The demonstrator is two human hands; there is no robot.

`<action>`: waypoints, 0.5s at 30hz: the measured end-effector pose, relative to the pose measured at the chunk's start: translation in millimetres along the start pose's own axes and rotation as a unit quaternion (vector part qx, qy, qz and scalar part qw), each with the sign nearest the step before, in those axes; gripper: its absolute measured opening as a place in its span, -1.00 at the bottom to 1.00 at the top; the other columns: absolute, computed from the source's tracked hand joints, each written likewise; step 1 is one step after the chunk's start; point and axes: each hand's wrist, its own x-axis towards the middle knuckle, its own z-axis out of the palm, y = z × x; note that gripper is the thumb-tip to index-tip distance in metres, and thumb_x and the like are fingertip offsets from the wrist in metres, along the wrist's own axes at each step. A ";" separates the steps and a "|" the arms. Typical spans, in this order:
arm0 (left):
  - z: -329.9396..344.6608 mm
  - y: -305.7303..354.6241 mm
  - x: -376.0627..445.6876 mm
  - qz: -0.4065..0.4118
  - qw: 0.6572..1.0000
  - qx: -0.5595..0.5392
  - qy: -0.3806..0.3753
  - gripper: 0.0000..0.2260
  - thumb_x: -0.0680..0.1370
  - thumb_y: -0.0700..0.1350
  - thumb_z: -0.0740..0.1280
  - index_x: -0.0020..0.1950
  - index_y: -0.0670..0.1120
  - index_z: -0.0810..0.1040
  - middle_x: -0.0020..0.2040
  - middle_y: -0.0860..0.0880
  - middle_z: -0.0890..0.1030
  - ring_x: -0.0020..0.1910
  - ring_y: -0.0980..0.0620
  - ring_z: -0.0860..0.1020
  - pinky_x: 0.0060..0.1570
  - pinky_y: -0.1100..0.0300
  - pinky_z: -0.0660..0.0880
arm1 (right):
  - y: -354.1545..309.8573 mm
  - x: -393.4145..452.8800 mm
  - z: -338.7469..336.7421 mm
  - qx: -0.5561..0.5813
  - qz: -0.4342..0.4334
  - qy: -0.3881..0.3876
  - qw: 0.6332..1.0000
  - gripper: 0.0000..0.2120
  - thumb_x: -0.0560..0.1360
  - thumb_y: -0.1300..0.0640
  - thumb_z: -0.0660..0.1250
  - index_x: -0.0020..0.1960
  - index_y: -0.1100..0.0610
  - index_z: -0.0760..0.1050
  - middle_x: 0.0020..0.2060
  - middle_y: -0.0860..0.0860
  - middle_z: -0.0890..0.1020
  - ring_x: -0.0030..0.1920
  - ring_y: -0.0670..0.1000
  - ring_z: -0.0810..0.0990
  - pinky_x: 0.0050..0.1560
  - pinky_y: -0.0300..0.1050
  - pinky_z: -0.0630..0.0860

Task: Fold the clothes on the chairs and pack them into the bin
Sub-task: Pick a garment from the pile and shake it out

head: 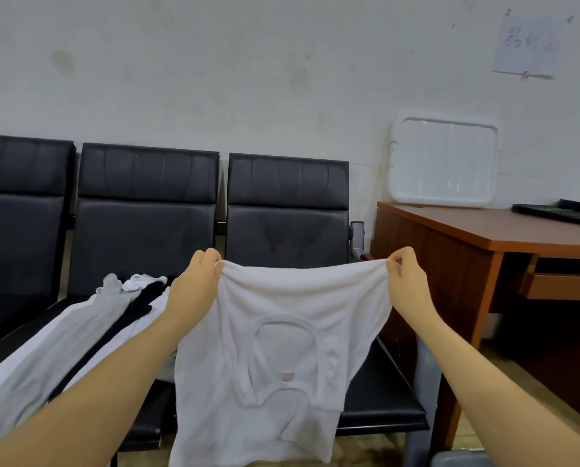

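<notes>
The room was evenly and softly lit, with no single bright source visible and a cool, slightly bluish cast on the wall (281,62). Shadows were faint and diffuse; the darkest area lay under the bench (484,230) at the right. The black chairs (147,203) carried a dull sheen across their backs. Wide-angle distortion bent the straight lines near the edges. The picture was slightly soft throughout, and the writing on the paper note (527,45) was too blurred to read.
</notes>
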 end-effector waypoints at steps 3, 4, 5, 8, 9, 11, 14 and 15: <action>-10.0 2.5 -8.3 0.037 0.998 0.011 0.043 -0.89 0.62 -0.18 0.18 0.02 -0.19 0.45 -0.05 -0.12 0.41 -0.24 -0.17 0.48 -0.24 -0.14 0.50 | -9.2 -1.3 -8.0 -0.076 -0.026 -0.010 0.997 -0.91 0.62 0.18 0.14 0.04 0.17 0.39 -0.11 0.09 0.49 -0.10 0.08 0.46 -0.10 -0.07 0.37; -14.0 4.1 -10.5 0.034 0.998 0.007 0.050 -0.87 0.62 -0.14 0.19 0.02 -0.18 0.47 -0.05 -0.10 0.40 -0.25 -0.17 0.48 -0.24 -0.09 0.49 | -10.1 -1.5 -11.8 -0.131 -0.046 -0.020 0.990 -0.89 0.60 0.14 0.19 0.06 0.16 0.43 -0.05 0.08 0.49 -0.03 0.08 0.45 -0.02 -0.06 0.31; -17.8 5.5 -13.2 0.030 0.998 0.005 0.056 -0.84 0.62 -0.10 0.19 0.01 -0.17 0.49 -0.05 -0.09 0.39 -0.26 -0.15 0.48 -0.24 -0.04 0.47 | -10.3 -2.8 -15.2 -0.187 -0.064 -0.034 0.980 -0.85 0.58 0.08 0.23 0.08 0.14 0.46 0.01 0.07 0.46 0.03 0.09 0.43 0.02 -0.06 0.25; -26.2 8.8 -22.8 0.040 0.996 -0.006 0.084 -0.85 0.59 -0.08 0.26 -0.04 -0.14 0.55 -0.07 -0.06 0.38 -0.27 -0.09 0.47 -0.29 0.05 0.40 | -10.9 -11.0 -24.4 -0.248 -0.081 -0.052 0.964 -0.80 0.55 0.00 0.27 0.12 0.05 0.51 0.09 0.05 0.40 0.13 0.10 0.34 0.02 -0.12 0.13; -28.4 9.8 -26.5 0.038 0.995 -0.016 0.093 -0.86 0.58 -0.08 0.29 -0.05 -0.13 0.57 -0.08 -0.04 0.37 -0.27 -0.07 0.46 -0.30 0.07 0.38 | -11.8 -13.9 -26.6 -0.241 -0.084 -0.041 0.966 -0.80 0.56 0.00 0.27 0.11 0.05 0.54 0.10 0.05 0.40 0.13 0.09 0.32 0.01 -0.14 0.10; -33.6 14.1 -32.9 0.025 0.993 -0.045 0.107 -0.85 0.57 -0.07 0.30 -0.06 -0.12 0.60 -0.08 -0.01 0.35 -0.25 -0.02 0.43 -0.29 0.08 0.39 | -16.3 -17.8 -31.8 -0.214 -0.087 -0.005 0.973 -0.80 0.56 0.00 0.27 0.10 0.05 0.57 0.08 0.04 0.40 0.11 0.08 0.31 0.02 -0.15 0.08; -46.6 24.8 -36.8 -0.022 0.990 -0.081 0.115 -0.83 0.58 -0.03 0.29 -0.05 -0.09 0.60 -0.07 0.00 0.36 -0.22 0.01 0.42 -0.23 0.10 0.35 | -23.8 -19.1 -42.2 -0.188 -0.105 0.047 0.975 -0.80 0.55 0.00 0.29 0.07 0.06 0.60 0.00 0.00 0.39 0.05 0.04 0.27 0.01 -0.13 0.08; -51.2 27.9 -37.0 -0.027 0.989 -0.083 0.119 -0.83 0.58 -0.02 0.29 -0.04 -0.08 0.60 -0.07 -0.01 0.35 -0.21 0.01 0.41 -0.22 0.11 0.33 | -25.8 -19.0 -45.8 -0.185 -0.115 0.063 0.974 -0.80 0.55 0.00 0.30 0.06 0.07 0.61 -0.01 0.00 0.41 0.03 0.02 0.26 0.00 -0.13 0.08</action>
